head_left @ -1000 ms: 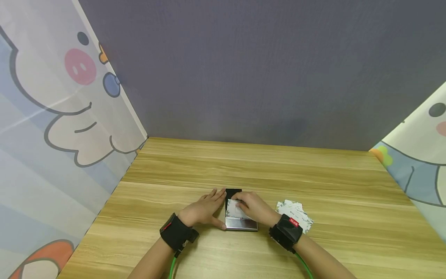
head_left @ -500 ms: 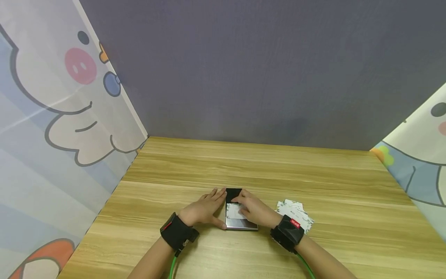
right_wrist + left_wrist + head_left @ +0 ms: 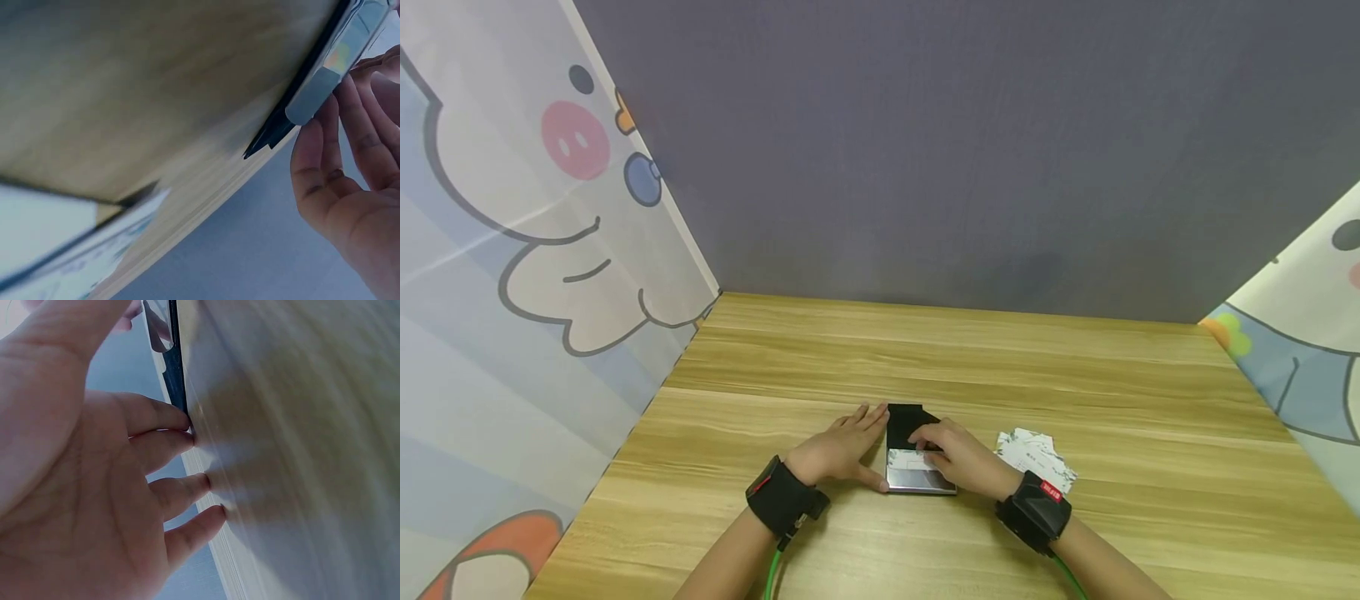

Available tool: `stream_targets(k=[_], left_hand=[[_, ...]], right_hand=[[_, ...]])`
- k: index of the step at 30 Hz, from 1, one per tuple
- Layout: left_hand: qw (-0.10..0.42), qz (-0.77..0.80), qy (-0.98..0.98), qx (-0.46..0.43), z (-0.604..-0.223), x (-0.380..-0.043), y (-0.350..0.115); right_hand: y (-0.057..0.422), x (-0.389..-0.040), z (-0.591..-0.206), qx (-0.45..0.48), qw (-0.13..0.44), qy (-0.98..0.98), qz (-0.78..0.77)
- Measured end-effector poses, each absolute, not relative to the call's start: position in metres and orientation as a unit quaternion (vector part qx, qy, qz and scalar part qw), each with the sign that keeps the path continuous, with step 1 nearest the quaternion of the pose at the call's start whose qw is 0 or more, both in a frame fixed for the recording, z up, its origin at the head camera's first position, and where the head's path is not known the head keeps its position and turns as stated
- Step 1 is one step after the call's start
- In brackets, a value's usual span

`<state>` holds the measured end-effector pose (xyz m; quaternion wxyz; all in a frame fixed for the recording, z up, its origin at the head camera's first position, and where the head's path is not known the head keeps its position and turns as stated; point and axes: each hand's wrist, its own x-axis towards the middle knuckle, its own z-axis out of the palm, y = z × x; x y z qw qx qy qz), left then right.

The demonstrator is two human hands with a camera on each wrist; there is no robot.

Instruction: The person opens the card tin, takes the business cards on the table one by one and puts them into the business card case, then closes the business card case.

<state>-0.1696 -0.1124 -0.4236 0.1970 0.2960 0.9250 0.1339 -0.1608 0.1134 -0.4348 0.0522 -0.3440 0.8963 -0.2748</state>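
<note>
A business card case (image 3: 920,482) lies on the table, with a shiny silver pocket in front and a black back part behind. One printed white card (image 3: 901,457) sits with its near end down in the pocket and its far end showing. My left hand (image 3: 842,450) is spread along the case's left edge, thumb at the near corner, fingertips touching the table in the left wrist view. Over the case's right side, my right hand (image 3: 962,456) has bent fingers at the card; its lower fingers (image 3: 308,150) come right at the case's edge in the right wrist view.
Several loose printed cards (image 3: 1037,457) lie fanned on the wooden table (image 3: 820,350), to the right beside the right forearm. A grey panel (image 3: 955,167) rises at the table's far edge. Cartoon-printed sheets (image 3: 550,250) flank both sides. Green cables run from the wrist bands.
The card has slid toward me, deeper into the silver pocket, baring more of the black part. My right hand has moved nearer and slightly right. The left hand has stayed put.
</note>
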Motion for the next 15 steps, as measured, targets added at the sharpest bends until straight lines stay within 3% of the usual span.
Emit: stream_targets(k=[15], left_hand=[[0.194, 0.132, 0.925, 0.299, -0.4229, -0.1696, -0.1119]], right_hand=[[0.1209, -0.1558, -0.4349, -0.384, 0.029, 0.891, -0.242]])
